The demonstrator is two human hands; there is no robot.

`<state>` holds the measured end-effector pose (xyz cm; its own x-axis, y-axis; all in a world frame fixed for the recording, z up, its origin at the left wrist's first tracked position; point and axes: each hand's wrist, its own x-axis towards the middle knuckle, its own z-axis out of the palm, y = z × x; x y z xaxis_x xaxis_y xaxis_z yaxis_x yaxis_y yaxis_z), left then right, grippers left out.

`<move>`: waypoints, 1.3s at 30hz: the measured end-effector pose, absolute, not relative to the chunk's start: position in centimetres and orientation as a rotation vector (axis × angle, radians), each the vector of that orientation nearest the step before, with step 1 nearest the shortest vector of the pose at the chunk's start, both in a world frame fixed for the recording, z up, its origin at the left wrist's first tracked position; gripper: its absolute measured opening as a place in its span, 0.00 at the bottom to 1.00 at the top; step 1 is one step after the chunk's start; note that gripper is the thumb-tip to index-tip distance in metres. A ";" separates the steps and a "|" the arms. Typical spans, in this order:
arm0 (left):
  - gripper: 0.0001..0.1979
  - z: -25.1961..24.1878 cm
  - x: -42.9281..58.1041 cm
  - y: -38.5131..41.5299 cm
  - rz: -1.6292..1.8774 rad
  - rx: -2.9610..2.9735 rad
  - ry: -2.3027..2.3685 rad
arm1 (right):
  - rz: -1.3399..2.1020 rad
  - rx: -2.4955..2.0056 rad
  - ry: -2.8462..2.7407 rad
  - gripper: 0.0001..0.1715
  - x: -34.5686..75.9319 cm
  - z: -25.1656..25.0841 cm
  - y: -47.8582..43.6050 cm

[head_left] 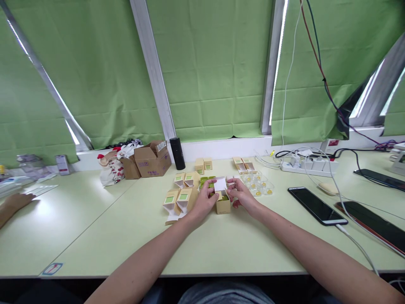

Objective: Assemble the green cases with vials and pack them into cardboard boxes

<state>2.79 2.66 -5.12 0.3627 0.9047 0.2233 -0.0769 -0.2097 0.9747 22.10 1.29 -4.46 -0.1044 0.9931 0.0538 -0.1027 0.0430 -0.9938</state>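
A small tan cardboard box (223, 207) stands on the table with its white-lined lid flap (220, 184) raised. My left hand (205, 197) grips its left side, fingers curled at the flap. From the right, my right hand (241, 195) holds the box's upper edge. Something green shows inside the opening, partly hidden by my fingers. Just behind my left hand lie green pieces (204, 180), mostly covered. Several open tan boxes (182, 199) with green labels lie left of my left hand. Clear plastic cups with yellow centres (258, 185) sit beyond my right hand.
Two tan boxes (203, 165) and open ones (243, 164) stand farther back. A black cylinder (177, 153) and a cardboard carton (152, 159) are at back left. Rightward lie a phone (317, 205), cables and a power strip (308, 168). Another person's hand (16, 203) rests far left.
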 end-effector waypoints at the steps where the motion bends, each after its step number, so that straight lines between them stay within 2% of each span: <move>1: 0.31 -5.1 2.8 2.6 1.091 1.492 0.779 | 1.297 -1.051 -1.239 0.33 22.1 -4.5 1.3; 18: 0.31 -5.0 2.8 2.4 1.094 1.494 0.791 | 1.273 -1.097 -1.301 0.27 21.8 -4.9 1.4; 31: 0.28 -4.8 2.9 2.2 1.120 1.551 0.775 | 1.264 -1.124 -1.345 0.27 21.8 -5.2 1.8; 39: 0.33 -4.6 3.0 2.0 1.165 1.528 0.797 | 1.270 -1.121 -1.359 0.27 21.8 -4.9 1.6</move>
<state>3.02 2.05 -4.61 0.3150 0.9075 0.2778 -0.0706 -0.2695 0.9604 21.81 1.61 -4.88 -0.1483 0.9880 0.0436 0.0236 0.0476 -0.9986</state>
